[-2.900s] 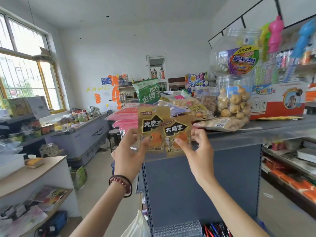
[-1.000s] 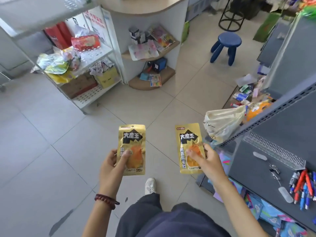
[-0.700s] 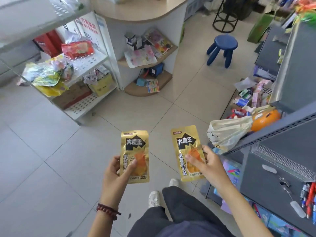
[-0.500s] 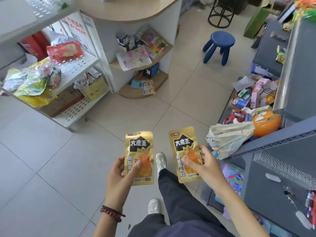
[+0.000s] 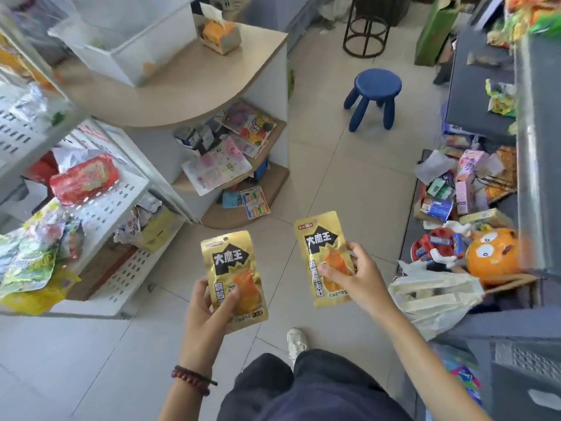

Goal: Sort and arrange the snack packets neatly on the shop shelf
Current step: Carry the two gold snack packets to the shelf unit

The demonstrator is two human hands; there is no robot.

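Observation:
I hold two matching gold snack packets with black labels and an orange picture, upright above the tiled floor. My left hand [image 5: 209, 311] grips the left gold packet [image 5: 232, 268] by its lower half, thumb across the front. My right hand [image 5: 353, 276] pinches the right gold packet [image 5: 318, 247] at its right edge. The packets are apart, side by side. A grey shop shelf [image 5: 534, 153] rises on the right, with jumbled packets on its lower level [image 5: 473, 183].
A white perforated rack [image 5: 115, 205] with loose snack bags stands at the left. Behind it is a curved wooden counter [image 5: 182, 83] with lower shelves. A blue stool [image 5: 375, 95] and a black stool frame stand farther off. A white plastic bag [image 5: 437, 299] hangs at the right.
Earlier I held both packets together at the top of the grey shelf. I have since looked down, and the packets are held apart; the view keeps drifting forward along the floor.

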